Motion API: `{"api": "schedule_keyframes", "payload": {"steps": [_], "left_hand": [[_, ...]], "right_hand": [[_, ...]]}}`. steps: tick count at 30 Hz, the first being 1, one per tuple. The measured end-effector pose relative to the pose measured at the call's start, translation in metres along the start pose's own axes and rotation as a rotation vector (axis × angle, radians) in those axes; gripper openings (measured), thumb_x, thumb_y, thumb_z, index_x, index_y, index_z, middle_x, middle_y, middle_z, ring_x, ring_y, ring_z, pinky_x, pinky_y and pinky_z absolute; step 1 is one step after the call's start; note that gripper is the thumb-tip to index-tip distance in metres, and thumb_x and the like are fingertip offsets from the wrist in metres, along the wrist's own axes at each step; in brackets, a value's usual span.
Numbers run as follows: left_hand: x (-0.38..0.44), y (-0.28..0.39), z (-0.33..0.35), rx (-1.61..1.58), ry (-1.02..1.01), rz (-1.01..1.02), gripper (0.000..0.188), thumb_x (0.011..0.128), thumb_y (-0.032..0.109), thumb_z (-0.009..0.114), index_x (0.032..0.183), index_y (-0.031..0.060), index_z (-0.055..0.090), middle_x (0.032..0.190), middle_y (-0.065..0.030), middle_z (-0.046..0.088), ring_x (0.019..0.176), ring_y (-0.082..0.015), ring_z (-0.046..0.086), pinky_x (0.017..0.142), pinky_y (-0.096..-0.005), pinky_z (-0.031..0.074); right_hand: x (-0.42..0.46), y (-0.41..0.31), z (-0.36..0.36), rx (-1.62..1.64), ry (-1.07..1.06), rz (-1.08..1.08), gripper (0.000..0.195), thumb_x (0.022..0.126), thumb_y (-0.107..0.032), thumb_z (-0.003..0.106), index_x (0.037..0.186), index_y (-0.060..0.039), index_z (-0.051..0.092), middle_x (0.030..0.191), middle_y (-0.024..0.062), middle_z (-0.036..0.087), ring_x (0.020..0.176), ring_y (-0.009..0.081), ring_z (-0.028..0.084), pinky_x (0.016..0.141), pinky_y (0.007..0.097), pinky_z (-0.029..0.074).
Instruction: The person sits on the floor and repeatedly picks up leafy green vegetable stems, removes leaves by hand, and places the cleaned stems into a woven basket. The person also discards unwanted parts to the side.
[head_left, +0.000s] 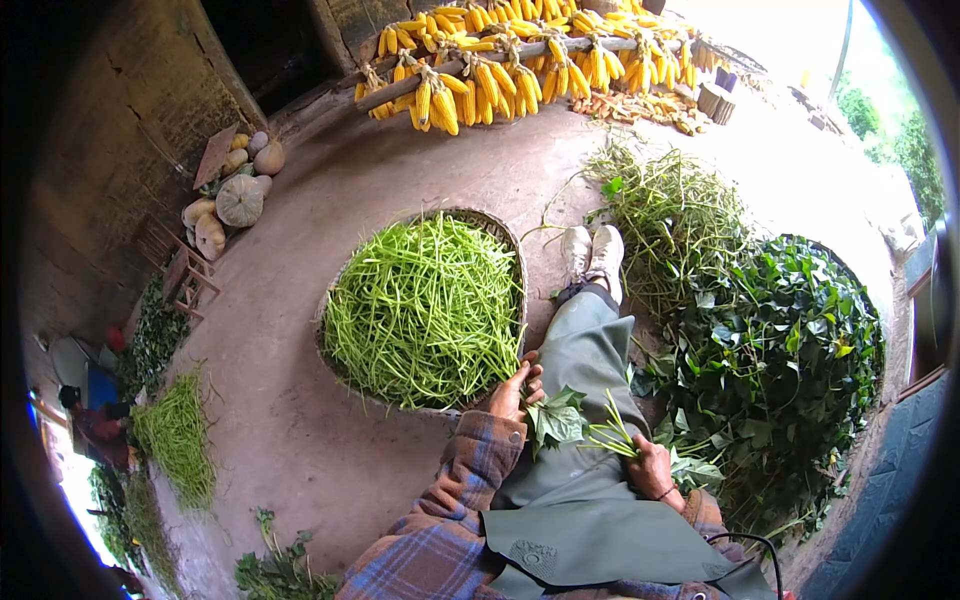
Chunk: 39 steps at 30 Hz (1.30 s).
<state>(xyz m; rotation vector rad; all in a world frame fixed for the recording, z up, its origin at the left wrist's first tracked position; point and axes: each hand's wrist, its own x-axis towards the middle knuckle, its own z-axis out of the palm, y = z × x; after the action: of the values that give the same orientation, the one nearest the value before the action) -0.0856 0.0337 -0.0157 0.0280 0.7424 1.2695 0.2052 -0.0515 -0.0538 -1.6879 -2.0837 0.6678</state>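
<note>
A large woven basket (523, 259) heaped with cut green stems (427, 307) stands on the floor left of my legs. My left hand (517, 390) is at the basket's near right edge, its fingers bent around the stalk end of a green leaf (559, 420). Over my apron-covered lap, my right hand (651, 466) grips a small bunch of green stems (616, 435), with leaves (694, 471) showing on its other side. To the right lies a big heap of dark green leafy vines (780, 352).
Stripped vines (667, 202) lie beyond my shoes (592, 251). Corn cobs (487, 86) hang from poles at the back. Pumpkins (240, 201) and a wooden chair (187, 274) are along the left wall. Another stem pile (180, 435) lies near a person (105, 435) at far left.
</note>
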Motion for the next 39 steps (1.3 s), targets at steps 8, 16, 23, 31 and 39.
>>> {"api": "schedule_keyframes", "payload": {"steps": [8,16,23,31,39], "left_hand": [[-0.004,0.077,0.065,0.046,-0.251,0.427,0.043,0.092,0.019,0.059,0.133,0.0194,0.045,0.108,-0.0010,0.060,0.059,-0.0046,0.041,0.049,-0.0194,0.035],[-0.007,0.040,0.045,0.467,-0.187,0.238,0.029,0.097,0.020,0.050,0.123,0.0081,0.056,0.079,0.0026,0.055,0.064,-0.0048,0.047,0.053,-0.0184,0.038],[-0.041,-0.081,0.026,0.401,-0.126,-0.287,0.034,0.099,0.018,0.047,0.131,0.0125,0.051,0.103,-0.0018,0.065,0.066,-0.0026,0.048,0.051,-0.0166,0.035],[-0.033,-0.089,0.021,0.286,-0.255,-0.267,0.034,0.099,0.016,0.046,0.131,0.0094,0.051,0.100,-0.0029,0.065,0.065,-0.0026,0.050,0.050,-0.0161,0.036],[-0.036,-0.085,0.021,0.285,-0.196,-0.271,0.032,0.098,0.016,0.049,0.129,0.0098,0.053,0.097,-0.0011,0.065,0.063,-0.0024,0.048,0.051,-0.0160,0.034]], "right_hand": [[0.000,0.000,0.000,0.031,-0.023,0.038,0.012,0.071,-0.008,0.059,0.080,-0.0066,0.052,0.065,0.0197,0.059,0.064,0.0425,0.058,0.056,0.0517,0.044],[0.002,-0.007,-0.006,0.030,-0.015,0.031,0.014,0.068,-0.008,0.061,0.077,-0.0056,0.051,0.061,0.0218,0.056,0.064,0.0438,0.057,0.056,0.0515,0.042],[0.002,0.003,0.001,0.021,-0.018,0.014,0.015,0.067,-0.006,0.061,0.077,-0.0053,0.049,0.061,0.0217,0.055,0.064,0.0439,0.057,0.055,0.0501,0.042],[0.002,-0.004,-0.004,0.067,-0.012,0.022,0.014,0.069,-0.005,0.060,0.075,-0.0043,0.048,0.060,0.0220,0.055,0.063,0.0441,0.056,0.054,0.0512,0.040],[0.001,0.002,0.001,0.048,0.008,-0.025,0.015,0.066,0.001,0.056,0.076,-0.0040,0.046,0.057,0.0227,0.052,0.059,0.0452,0.054,0.052,0.0528,0.039]]}}
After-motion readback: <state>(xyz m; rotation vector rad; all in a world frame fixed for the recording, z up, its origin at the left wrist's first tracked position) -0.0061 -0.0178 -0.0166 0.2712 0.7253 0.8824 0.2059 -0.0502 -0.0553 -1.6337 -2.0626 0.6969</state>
